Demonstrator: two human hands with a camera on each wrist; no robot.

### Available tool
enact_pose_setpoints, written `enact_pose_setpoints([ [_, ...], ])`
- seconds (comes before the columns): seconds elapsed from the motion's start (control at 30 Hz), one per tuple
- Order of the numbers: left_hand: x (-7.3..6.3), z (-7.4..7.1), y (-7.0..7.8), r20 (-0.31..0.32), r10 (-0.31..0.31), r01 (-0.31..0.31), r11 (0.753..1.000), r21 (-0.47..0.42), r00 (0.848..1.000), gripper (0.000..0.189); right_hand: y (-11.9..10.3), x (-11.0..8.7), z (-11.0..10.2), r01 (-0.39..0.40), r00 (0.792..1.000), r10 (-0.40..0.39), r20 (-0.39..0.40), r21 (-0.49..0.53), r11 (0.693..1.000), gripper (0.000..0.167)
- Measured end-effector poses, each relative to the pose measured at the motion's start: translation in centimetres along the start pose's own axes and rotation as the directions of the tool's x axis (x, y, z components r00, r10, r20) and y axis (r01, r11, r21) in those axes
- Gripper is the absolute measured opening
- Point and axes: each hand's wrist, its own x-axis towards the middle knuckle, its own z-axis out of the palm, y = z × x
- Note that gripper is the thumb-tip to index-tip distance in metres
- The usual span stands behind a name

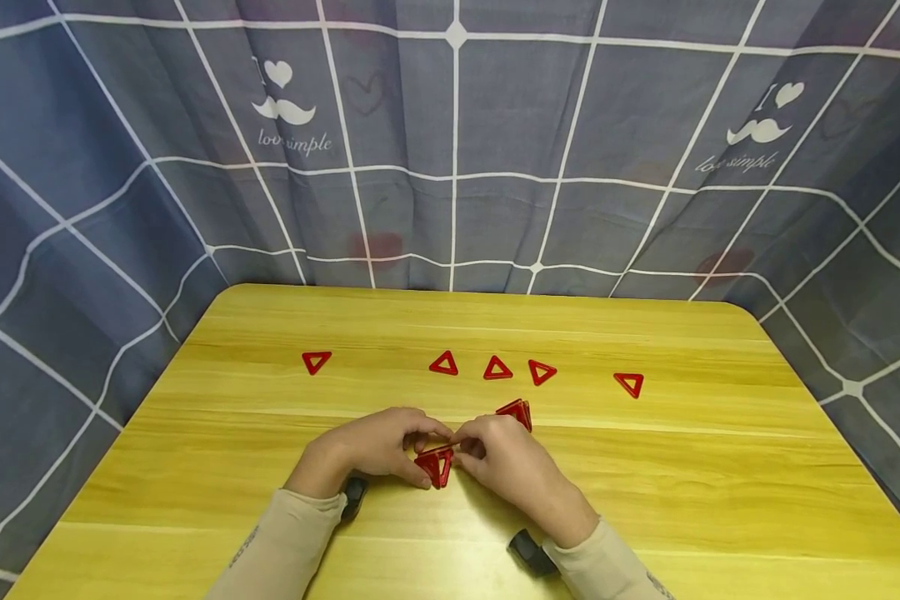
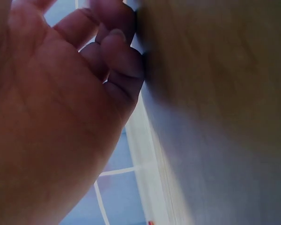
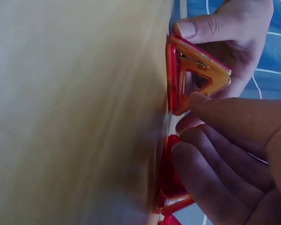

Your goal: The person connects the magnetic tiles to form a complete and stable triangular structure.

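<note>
Between the hands, a small upright group of red triangle frames [image 1: 435, 468] stands on the table. My left hand [image 1: 378, 442] grips it from the left, thumb in front and fingers behind. My right hand [image 1: 506, 458] pinches a triangle's edge on the right. In the right wrist view, the left thumb lies on top of the joined triangles [image 3: 201, 68], and the right thumb touches their lower corner. A second cluster of red triangles [image 1: 519, 410] sits behind the right hand. The left wrist view shows the left hand [image 2: 61, 93] with bent fingers; the held pieces are hidden there.
Several loose red triangles lie flat across the back of the wooden table [image 1: 195, 467], including one at far left [image 1: 316, 362] and one at far right [image 1: 629, 384]. A grey-blue checked curtain [image 1: 405, 125] surrounds the table's back and sides.
</note>
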Motion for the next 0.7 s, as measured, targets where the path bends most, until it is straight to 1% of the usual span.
enact_pose_setpoints([
  [0.1,-0.1,0.0,0.0,0.000,-0.015,0.015,1.000,0.020,1.000,0.053,0.1,0.0,-0.3,-0.001,1.000,0.002,-0.013,0.027,1.000,0.009],
  [0.23,-0.1,0.0,0.0,-0.008,-0.024,0.025,1.000,0.018,1.000,0.050,0.4,0.1,-0.9,-0.017,0.999,0.020,-0.046,0.068,0.998,0.005],
  [0.37,0.0,0.0,-0.1,-0.011,-0.034,0.034,0.999,0.011,0.999,0.048,0.7,0.2,-1.8,-0.076,0.992,0.085,-0.090,0.091,0.993,0.007],
  [0.43,0.1,0.0,-0.2,-0.012,-0.037,0.037,0.999,0.007,0.999,0.048,0.9,0.2,-2.6,-0.118,0.984,0.131,-0.121,0.109,0.987,0.008],
  [0.57,0.2,0.0,-0.2,-0.011,-0.029,0.029,1.000,-0.007,1.000,0.048,1.7,0.2,-4.1,-0.186,0.958,0.208,-0.200,0.122,0.975,0.012],
  [0.7,0.2,0.1,-0.3,-0.005,-0.022,0.022,1.000,-0.020,1.000,0.048,3.4,0.5,-5.7,-0.255,0.930,0.273,-0.247,0.102,0.961,0.018],
])
